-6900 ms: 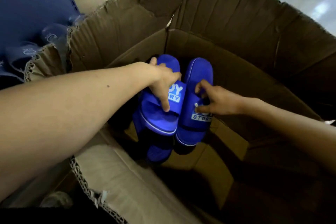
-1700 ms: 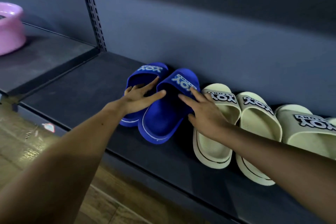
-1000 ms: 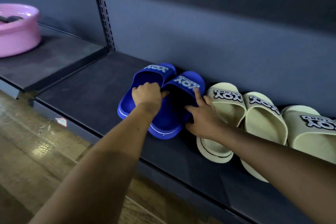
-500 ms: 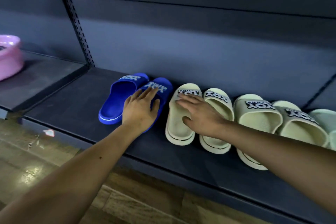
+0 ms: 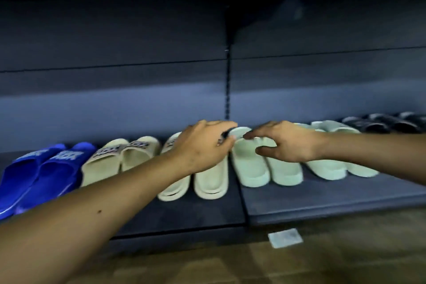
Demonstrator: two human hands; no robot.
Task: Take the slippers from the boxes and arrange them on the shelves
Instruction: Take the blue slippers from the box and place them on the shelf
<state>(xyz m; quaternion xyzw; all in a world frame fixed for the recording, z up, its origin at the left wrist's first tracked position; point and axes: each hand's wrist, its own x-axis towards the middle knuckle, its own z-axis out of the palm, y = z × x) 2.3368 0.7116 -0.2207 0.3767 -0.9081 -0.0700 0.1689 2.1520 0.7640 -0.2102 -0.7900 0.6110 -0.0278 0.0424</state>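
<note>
A row of slippers stands on the dark lower shelf (image 5: 322, 198), toes to the back panel. From the left: a blue pair (image 5: 41, 168), a cream pair (image 5: 110, 161), a second cream pair (image 5: 209, 182), a mint pair (image 5: 251, 168) and another mint pair (image 5: 327, 168). My left hand (image 5: 202, 145) rests over the straps of the second cream pair, fingers loosely bent. My right hand (image 5: 288, 143) lies over the straps of the first mint pair, fingers spread. Neither hand holds a slipper. The view is motion-blurred.
Black slippers (image 5: 378, 123) continue the row at the far right. A slotted upright (image 5: 227, 80) splits the back panel above a seam between shelf boards. An upper shelf overhangs at the top. A white label (image 5: 285, 237) lies on the wooden floor below the shelf edge.
Both hands have left the blue pair and the first cream pair and moved right along the row. The view has swung right with them, so the blue pair now sits at the far left.
</note>
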